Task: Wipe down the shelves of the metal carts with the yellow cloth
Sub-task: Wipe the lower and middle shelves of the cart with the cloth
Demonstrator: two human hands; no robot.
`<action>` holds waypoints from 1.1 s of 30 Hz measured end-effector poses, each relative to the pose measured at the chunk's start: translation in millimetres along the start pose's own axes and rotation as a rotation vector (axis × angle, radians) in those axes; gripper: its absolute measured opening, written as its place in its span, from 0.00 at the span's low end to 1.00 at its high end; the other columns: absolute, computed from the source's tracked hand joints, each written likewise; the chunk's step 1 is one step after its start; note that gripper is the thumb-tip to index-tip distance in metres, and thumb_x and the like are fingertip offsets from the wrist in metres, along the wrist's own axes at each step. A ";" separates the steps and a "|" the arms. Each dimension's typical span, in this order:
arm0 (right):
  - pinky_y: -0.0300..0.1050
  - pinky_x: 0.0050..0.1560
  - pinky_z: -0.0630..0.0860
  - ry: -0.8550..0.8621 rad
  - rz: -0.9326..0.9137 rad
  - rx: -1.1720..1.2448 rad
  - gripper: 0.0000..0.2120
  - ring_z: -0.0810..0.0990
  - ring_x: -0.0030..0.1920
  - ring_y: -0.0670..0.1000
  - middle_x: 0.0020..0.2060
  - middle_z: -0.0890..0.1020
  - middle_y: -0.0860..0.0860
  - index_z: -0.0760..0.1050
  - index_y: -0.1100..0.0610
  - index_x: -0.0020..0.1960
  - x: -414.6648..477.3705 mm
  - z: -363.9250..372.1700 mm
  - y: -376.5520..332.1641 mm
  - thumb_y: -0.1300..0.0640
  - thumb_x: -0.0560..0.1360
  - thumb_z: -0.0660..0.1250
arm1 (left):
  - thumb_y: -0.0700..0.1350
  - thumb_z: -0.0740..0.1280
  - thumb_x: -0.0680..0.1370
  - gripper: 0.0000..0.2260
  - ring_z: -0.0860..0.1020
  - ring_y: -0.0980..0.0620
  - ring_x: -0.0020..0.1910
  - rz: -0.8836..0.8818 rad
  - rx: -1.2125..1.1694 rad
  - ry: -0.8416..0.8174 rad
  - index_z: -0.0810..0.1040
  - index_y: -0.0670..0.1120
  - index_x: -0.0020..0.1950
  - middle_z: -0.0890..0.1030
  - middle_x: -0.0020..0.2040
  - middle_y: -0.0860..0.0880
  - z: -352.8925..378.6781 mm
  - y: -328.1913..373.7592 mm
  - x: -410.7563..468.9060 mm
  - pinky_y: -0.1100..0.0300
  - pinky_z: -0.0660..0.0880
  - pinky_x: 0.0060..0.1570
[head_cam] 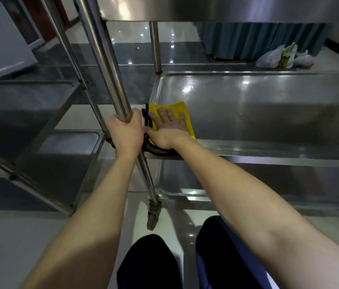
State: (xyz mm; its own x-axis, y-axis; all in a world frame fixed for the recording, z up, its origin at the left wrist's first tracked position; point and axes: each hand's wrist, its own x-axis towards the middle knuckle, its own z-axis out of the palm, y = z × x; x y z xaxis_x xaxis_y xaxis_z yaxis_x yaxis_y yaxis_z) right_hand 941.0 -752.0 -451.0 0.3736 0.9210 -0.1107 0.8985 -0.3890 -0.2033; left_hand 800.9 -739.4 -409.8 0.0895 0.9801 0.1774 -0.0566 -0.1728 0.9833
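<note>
Head view looks down at a yellow cloth (182,110) lying flat in the near left corner of the middle shelf (268,113) of the right-hand cart, close against the raised rim. The right hand (165,130) presses on it from above, fingers straight and slightly spread, palm down, so that only the cloth's far and right edges and its black trim (146,117) show around the hand. The left hand (125,130) is wrapped round the cart's upright post (106,59) just left of the cloth, fingers curled tight on the tube, which probably steadies a cart that stands on a caster (153,215). I judge the cloth soft, light and limp. It should glide easily over the smooth, glossy steel, so a flat palm with even pressure suits it better than a grip, and fingertips would be needed to push it into the rounded corners. To lift or refold it, a pinch at a free edge or at the trim would do. By count there are one cloth, two hands and two carts. The right-hand cart shows three shelves: the top shelf (226,7) from below, the middle one and a lower shelf (268,184). The left-hand cart (24,105) shows two. Far right on the floor lie what look like three plastic bags (279,57).
</note>
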 end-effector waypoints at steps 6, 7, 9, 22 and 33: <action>0.65 0.82 0.35 -0.015 0.044 -0.009 0.36 0.38 0.86 0.51 0.87 0.41 0.44 0.45 0.36 0.86 -41.0 -12.8 69.3 0.28 0.81 0.47 | 0.48 0.67 0.73 0.11 0.71 0.47 0.28 -0.012 0.024 0.016 0.68 0.52 0.33 0.70 0.29 0.45 -2.3 -1.1 1.0 0.53 0.70 0.31; 0.64 0.83 0.35 -0.012 0.071 -0.007 0.36 0.38 0.86 0.51 0.87 0.41 0.44 0.45 0.36 0.86 -49.9 -15.4 88.8 0.27 0.81 0.48 | 0.48 0.67 0.73 0.11 0.71 0.48 0.26 -0.013 0.029 0.022 0.68 0.52 0.33 0.70 0.28 0.45 -2.3 -1.6 1.2 0.54 0.70 0.29; 0.64 0.83 0.36 0.003 0.139 -0.004 0.37 0.38 0.86 0.51 0.87 0.42 0.44 0.46 0.35 0.86 -68.0 -22.2 131.6 0.26 0.81 0.48 | 0.49 0.68 0.73 0.11 0.72 0.48 0.24 -0.016 0.042 0.037 0.70 0.51 0.33 0.72 0.26 0.47 -2.0 -1.0 2.5 0.54 0.71 0.28; 0.69 0.82 0.38 0.121 0.498 -0.018 0.39 0.40 0.87 0.57 0.87 0.43 0.49 0.45 0.40 0.87 -78.0 -43.9 290.9 0.26 0.81 0.44 | 0.54 0.73 0.80 0.16 0.70 0.53 0.23 0.005 -0.022 0.013 0.72 0.52 0.37 0.71 0.25 0.51 0.9 -6.1 2.6 0.60 0.71 0.25; 0.73 0.80 0.36 0.106 0.109 -0.025 0.37 0.41 0.86 0.61 0.87 0.45 0.54 0.47 0.45 0.88 24.5 -14.6 64.4 0.31 0.83 0.45 | 0.56 0.72 0.77 0.19 0.70 0.53 0.21 0.082 -0.035 0.039 0.72 0.51 0.31 0.71 0.24 0.52 -0.2 -23.6 17.0 0.61 0.68 0.24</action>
State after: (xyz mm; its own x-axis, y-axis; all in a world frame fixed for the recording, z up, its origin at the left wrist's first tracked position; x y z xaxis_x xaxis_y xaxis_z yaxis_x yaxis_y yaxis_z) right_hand 1011.4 -754.2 -452.7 0.4899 0.8713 -0.0271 0.8565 -0.4869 -0.1712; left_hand 803.5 -718.6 -429.9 0.0441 0.9660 0.2549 -0.0974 -0.2497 0.9634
